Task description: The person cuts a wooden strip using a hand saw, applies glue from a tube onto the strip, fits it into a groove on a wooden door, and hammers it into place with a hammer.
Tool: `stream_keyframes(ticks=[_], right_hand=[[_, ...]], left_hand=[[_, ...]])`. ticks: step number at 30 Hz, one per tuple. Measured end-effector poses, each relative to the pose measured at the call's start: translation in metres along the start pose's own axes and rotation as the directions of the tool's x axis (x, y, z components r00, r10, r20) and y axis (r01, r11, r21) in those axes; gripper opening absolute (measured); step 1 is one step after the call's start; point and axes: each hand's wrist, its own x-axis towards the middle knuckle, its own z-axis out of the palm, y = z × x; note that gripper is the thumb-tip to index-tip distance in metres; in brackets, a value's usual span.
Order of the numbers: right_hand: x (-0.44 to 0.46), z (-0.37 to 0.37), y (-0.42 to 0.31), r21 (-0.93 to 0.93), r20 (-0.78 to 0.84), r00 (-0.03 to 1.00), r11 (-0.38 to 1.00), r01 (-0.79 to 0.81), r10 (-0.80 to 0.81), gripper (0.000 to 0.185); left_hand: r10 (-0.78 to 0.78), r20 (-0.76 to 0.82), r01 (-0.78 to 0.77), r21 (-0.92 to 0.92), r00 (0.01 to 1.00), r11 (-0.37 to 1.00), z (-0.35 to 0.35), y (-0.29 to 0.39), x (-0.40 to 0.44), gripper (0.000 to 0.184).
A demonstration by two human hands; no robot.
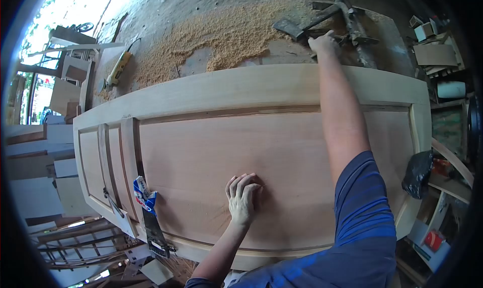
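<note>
A large panelled wooden door point(201, 94) lies flat in front of me. My left hand point(242, 200) rests on its wide middle panel point(191, 152), fingers curled in; whatever they hold is hidden. Across the door's far edge reaches my right hand point(326, 44), its thumb and fingers apart. It is beside a dark metal bar clamp point(347, 16) and a flat dark tool head point(289, 29); contact with them is unclear. At the door's left part lie a blue and white crumpled packet point(145, 195) and a handsaw point(153, 227).
Sawdust point(221, 31) covers the surface beyond the door. A yellow power tool point(118, 69) with a cord lies at the far left. A black plastic bag point(417, 175) sits on the right end of the door. Boards point(35, 187) are stacked at left.
</note>
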Motion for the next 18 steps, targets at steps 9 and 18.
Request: stream_keyframes(ticks=[9, 18], right_hand=[[-0.027, -0.045, 0.008, 0.829, 0.199, 0.978, 0.543, -0.136, -0.059, 0.067], [-0.349, -0.098, 0.141, 0.962, 0.272, 0.620, 0.226, -0.154, -0.736, 0.056]], left_hand=[[0.000, -0.013, 0.000, -0.031, 1.000, 1.000, -0.003, 0.002, -0.001, 0.017], [0.027, -0.127, -0.045, -0.141, 0.992, 0.989, -0.006, 0.001, -0.004, 0.016]])
